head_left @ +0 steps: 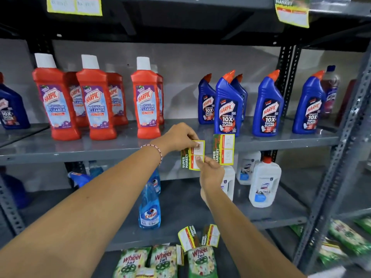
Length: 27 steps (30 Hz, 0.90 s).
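Observation:
A yellow, green and red price tag point(187, 159) lies against the front edge of the grey middle shelf point(80, 149). My left hand point(177, 137) pinches its upper part from above, thumb on the white field. My right hand point(210, 174) pinches its lower edge from below. A second, similar tag point(224, 149) hangs on the shelf edge just to the right, untouched. Red cleaner bottles point(97, 97) stand on the shelf to the left and blue cleaner bottles point(227, 105) to the right.
The shelf below holds a blue spray bottle point(149, 205) and white bottles point(264, 183). Two more tags point(197, 236) hang on its edge, above green detergent packets point(162, 259). A perforated steel upright point(339, 157) stands at the right. More tags point(74, 5) hang from the top shelf.

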### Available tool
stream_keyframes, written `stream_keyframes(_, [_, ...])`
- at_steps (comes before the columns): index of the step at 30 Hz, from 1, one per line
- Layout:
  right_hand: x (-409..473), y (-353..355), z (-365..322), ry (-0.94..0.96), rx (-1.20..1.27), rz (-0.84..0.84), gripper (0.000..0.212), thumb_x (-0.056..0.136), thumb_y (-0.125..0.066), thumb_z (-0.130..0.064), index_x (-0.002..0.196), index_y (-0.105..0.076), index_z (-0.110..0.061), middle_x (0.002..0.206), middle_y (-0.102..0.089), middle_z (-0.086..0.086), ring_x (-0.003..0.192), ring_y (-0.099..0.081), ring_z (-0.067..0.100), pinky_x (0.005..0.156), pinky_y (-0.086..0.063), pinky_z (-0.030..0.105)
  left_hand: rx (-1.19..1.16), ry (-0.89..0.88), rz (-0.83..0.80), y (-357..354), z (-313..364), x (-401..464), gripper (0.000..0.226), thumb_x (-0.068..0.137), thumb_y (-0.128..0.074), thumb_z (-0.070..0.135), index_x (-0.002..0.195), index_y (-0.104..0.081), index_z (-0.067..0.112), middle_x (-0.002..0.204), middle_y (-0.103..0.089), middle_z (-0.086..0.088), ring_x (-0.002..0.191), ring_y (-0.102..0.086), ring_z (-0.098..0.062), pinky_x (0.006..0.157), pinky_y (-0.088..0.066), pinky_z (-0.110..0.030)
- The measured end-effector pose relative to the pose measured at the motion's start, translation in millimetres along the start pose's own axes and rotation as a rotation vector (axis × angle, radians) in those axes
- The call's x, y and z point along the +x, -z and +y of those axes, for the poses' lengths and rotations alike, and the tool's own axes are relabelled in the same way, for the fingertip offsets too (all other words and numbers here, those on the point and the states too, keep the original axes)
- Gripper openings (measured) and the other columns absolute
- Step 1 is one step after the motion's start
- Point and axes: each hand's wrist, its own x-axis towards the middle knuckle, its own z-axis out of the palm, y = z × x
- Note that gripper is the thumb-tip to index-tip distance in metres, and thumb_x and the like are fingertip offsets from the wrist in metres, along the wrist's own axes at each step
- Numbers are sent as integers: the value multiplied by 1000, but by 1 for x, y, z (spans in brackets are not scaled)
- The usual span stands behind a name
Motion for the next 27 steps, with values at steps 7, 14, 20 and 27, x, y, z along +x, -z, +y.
stream_keyframes(7, [8,21,-4,24,-143,-369,9,84,-74,-10,90,-75,-17,88,-79,1,83,-74,16,80,-57,27,-40,12,-115,7,4,-1,18,75,-82,22,91,-80,14,62,-68,18,57,-64,3,62,-49,-17])
stream_keyframes(14, [2,14,-19,10,-174,-459,15,78,-81,-11,91,-76,-14,88,-79,2,81,-75,18,73,-60,28,-216,-9,-121,8,2,-12,21,72,-84,21,92,-80,14,73,-76,9,70,-71,-1,70,-55,-19])
stream_keyframes(20, [3,12,-25,-116,161,-459,26,82,-73,-3,108,-71,-7,108,-76,12,100,-72,27,87,-58,43,-605,145,19,0,-33,-51,25,72,-82,5,96,-74,4,86,-77,-13,77,-72,-15,77,-62,-31])
stream_keyframes(27, [-10,-22,-25,7,-55,-492,23,75,-82,-14,95,-72,-8,93,-78,15,88,-74,32,79,-59,50,-731,314,192,12,-77,-108,9,73,-79,-1,81,-76,3,69,-76,-10,63,-69,-19,66,-61,-31])
